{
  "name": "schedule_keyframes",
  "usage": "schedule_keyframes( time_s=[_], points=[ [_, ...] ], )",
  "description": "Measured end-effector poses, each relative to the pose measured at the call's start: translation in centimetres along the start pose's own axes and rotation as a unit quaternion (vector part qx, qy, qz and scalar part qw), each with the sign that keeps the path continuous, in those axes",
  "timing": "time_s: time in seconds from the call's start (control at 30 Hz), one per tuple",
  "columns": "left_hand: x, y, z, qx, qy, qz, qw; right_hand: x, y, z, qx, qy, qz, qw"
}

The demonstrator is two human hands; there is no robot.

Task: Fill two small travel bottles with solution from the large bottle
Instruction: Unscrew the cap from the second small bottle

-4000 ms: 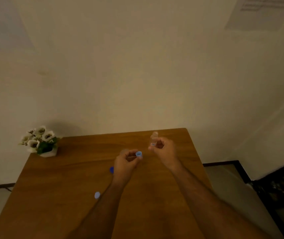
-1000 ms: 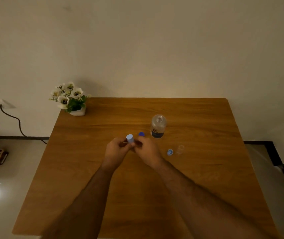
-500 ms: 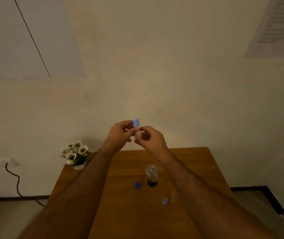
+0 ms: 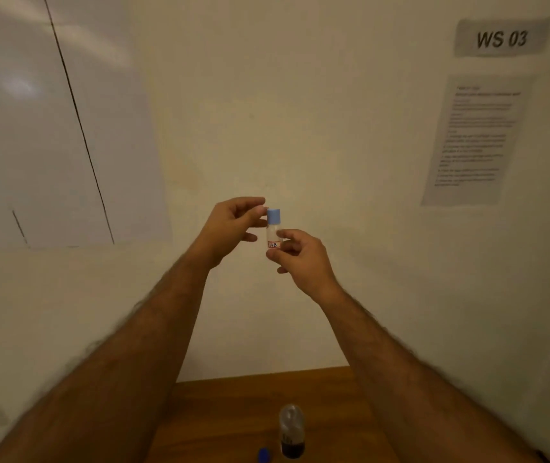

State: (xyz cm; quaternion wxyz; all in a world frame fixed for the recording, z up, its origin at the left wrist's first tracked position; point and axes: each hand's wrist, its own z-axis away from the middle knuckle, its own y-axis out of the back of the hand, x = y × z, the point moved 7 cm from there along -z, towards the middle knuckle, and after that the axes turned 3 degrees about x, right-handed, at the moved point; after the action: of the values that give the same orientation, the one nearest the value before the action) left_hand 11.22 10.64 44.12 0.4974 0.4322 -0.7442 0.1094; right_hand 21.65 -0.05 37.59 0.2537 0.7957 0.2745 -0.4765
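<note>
Both hands are up in front of the wall, well above the tabletop (image 4: 226, 412). The right hand (image 4: 303, 255) has its fingers (image 4: 288, 234) curled round the lower body of the small travel bottle (image 4: 274, 232), thumb and forefinger pinching it near the little label, bottle upright. The left hand (image 4: 233, 225) is at the light blue cap (image 4: 273, 216) on top, fingertips touching its left side, other fingers loosely bent; can't tell how firmly it's gripping. So the bottle sits right between the two hands, cap on. Down below, the large bottle (image 4: 292, 436) stands upright on the tabletop with no cap, and a dark blue cap (image 4: 263, 456) lies just beside it to the left. On the wall there's a "WS 03" sign (image 4: 500, 38) and a printed sheet (image 4: 477, 138).
</note>
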Motion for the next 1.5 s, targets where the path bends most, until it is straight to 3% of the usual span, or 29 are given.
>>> schedule_keyframes(
  time_s=[0.3, 0.53, 0.83, 1.03, 1.23, 1.37, 1.5],
  points=[
    [7.0, -0.2, -2.6, -0.099, -0.03, 0.013, 0.995, -5.7, 1.7, -1.3, -0.002, 0.057, 0.008, 0.998],
    [9.7, 0.1, -3.7, -0.11, -0.061, -0.025, 0.992, -8.4, 1.7, -1.9, -0.022, 0.094, 0.004, 0.995],
    [10.6, 0.4, -3.7, -0.034, -0.104, -0.018, 0.994, -9.6, 1.5, -1.8, -0.007, 0.109, 0.009, 0.994],
    [10.6, 0.1, -3.4, 0.05, -0.12, -0.078, 0.988, -9.3, 1.7, -1.6, 0.048, 0.104, 0.054, 0.992],
    [10.4, 0.3, -3.5, 0.07, -0.102, -0.064, 0.99, -9.1, 1.8, -1.3, 0.046, 0.096, 0.051, 0.993],
    [10.5, -0.6, -3.7, 0.002, -0.071, -0.056, 0.996, -9.6, 1.5, -1.0, 0.027, 0.1, 0.021, 0.994],
    [10.3, -1.6, -3.0, -0.088, -0.027, 0.043, 0.995, -9.7, 1.7, -0.9, 0.028, 0.097, -0.001, 0.995]
  ],
)
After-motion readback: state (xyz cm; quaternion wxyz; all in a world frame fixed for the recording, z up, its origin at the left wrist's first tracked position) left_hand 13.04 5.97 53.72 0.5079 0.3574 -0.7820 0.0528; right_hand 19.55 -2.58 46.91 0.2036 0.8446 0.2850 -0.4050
